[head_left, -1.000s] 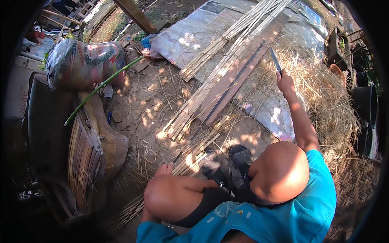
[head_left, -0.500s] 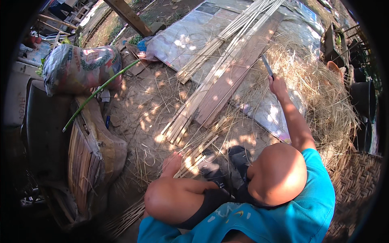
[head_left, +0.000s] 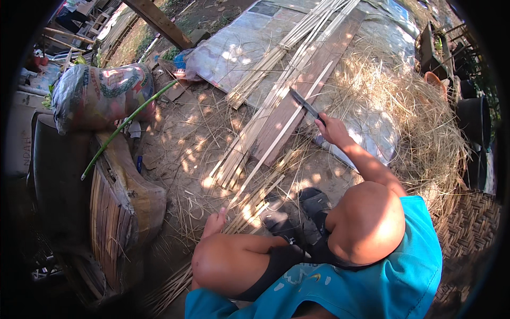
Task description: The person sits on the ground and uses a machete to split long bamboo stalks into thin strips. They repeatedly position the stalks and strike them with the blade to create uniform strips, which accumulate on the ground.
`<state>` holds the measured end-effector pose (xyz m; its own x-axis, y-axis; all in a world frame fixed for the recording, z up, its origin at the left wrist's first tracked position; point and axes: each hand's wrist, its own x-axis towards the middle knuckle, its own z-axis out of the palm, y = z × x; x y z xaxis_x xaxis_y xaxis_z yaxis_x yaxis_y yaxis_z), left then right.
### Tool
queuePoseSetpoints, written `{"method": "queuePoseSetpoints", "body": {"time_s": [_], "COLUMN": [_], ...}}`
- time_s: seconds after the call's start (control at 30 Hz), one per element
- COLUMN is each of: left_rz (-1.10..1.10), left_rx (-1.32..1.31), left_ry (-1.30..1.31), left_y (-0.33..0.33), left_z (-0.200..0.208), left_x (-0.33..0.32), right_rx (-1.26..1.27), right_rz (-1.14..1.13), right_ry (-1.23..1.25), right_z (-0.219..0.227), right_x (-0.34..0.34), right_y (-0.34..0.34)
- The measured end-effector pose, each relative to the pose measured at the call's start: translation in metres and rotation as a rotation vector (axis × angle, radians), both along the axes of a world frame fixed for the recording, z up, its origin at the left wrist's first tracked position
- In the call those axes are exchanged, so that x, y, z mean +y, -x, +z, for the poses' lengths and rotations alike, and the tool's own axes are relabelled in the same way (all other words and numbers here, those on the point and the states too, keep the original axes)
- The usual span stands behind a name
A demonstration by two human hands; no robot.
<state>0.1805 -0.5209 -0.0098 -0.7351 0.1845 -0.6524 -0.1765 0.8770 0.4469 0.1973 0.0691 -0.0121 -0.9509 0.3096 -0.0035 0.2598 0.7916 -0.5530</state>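
My right hand [head_left: 333, 130] is closed round the handle of a knife [head_left: 305, 105]. Its blade points up and left, lying across a long thin bamboo strip [head_left: 273, 143] over the brown wooden plank [head_left: 292, 114]. The strip slants down toward my left hand [head_left: 213, 222], which is closed at its lower end beside my left knee; the knee hides part of that hand. More bamboo strips [head_left: 247, 212] lie on the ground next to my left hand. Bundled strips [head_left: 234, 162] rest along the plank's left side.
A pile of fine shavings [head_left: 425, 127] spreads at the right on a pale sheet [head_left: 218, 56]. On the left are a stuffed sack [head_left: 106, 95], a green stalk [head_left: 127, 119] and a worn, split seat-like piece [head_left: 143, 196]. A woven mat [head_left: 467, 223] lies at the lower right.
My right hand has swung left and nearer with the knife, from the shavings to above the plank. A single strip now stretches from my left hand across the plank.
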Motion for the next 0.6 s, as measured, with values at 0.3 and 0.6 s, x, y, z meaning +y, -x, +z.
{"method": "queuePoseSetpoints", "body": {"time_s": [0.3,0.6], "left_rz": [-0.002,-0.086], "left_rx": [-0.041,0.017], "left_ry": [-0.295,-0.322], "left_y": [0.038,0.028], "left_z": [-0.007,-0.008], "left_x": [0.081,0.032], "right_rx": [0.067,0.001], "right_rz": [0.166,-0.229], "right_ry": [-0.063,-0.125], "right_z": [-0.001,0.004], "right_x": [0.015,0.078], "right_y": [-0.002,0.009]}}
